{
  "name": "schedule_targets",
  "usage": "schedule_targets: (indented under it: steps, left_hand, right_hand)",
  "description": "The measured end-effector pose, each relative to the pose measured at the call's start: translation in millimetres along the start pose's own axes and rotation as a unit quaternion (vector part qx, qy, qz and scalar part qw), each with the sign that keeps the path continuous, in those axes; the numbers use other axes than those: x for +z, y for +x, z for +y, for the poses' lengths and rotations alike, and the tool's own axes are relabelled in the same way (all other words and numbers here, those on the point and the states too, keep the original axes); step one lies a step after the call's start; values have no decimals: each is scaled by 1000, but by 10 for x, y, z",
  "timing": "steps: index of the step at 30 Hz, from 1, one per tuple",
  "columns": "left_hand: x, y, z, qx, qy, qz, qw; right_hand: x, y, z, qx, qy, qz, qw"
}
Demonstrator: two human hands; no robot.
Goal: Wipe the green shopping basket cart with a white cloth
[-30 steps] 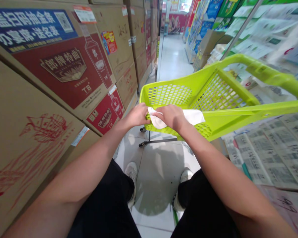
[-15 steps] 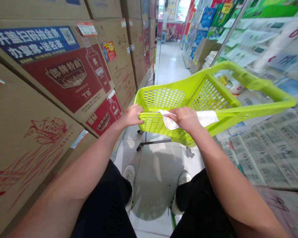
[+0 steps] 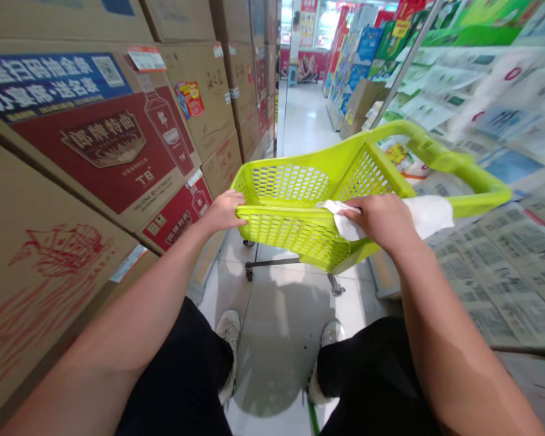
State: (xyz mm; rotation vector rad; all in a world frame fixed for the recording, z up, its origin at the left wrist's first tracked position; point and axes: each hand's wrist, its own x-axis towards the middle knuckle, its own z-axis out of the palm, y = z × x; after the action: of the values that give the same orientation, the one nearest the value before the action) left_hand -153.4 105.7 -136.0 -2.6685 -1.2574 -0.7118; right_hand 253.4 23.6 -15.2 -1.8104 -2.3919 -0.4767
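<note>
The right hand (image 3: pixel 386 221) is holding a white cloth (image 3: pixel 431 215), its fingers closing over it at the near rim of the yellow-green cart (image 3: pixel 290 233). The left hand (image 3: pixel 226 211) is gripping the cart's left end. The cart is standing crosswise before the person, between stacked cartons (image 3: pixel 206 118) and white packs (image 3: pixel 458 112). One red-panelled carton (image 3: pixel 131 166) is showing 郎牌特曲; the blue banner (image 3: pixel 84 94) above is reading 办宴席·送名表. Beyond the cart's far edge, open aisle floor (image 3: pixel 306 118) is stretching away.
</note>
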Motion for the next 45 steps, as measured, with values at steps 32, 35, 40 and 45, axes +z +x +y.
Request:
schedule_targets:
  steps: [32,35,40,45]
  left_hand:
    - [-35,-79,58,-22,-35,-41,998]
    - [-65,-78,4,-30,-57,-18,998]
    - [-175,-23,152,-47,-89,-44,994]
    - [-191,12,513,-84,-60,-65,993]
  right_hand:
    - [367,250,-824,-88,69,10,994]
    - [380,218,-579,-67,42,31,996]
    - [425,240,-462,-48,3,46,998]
    - [487,321,-714,-42,6,13,999]
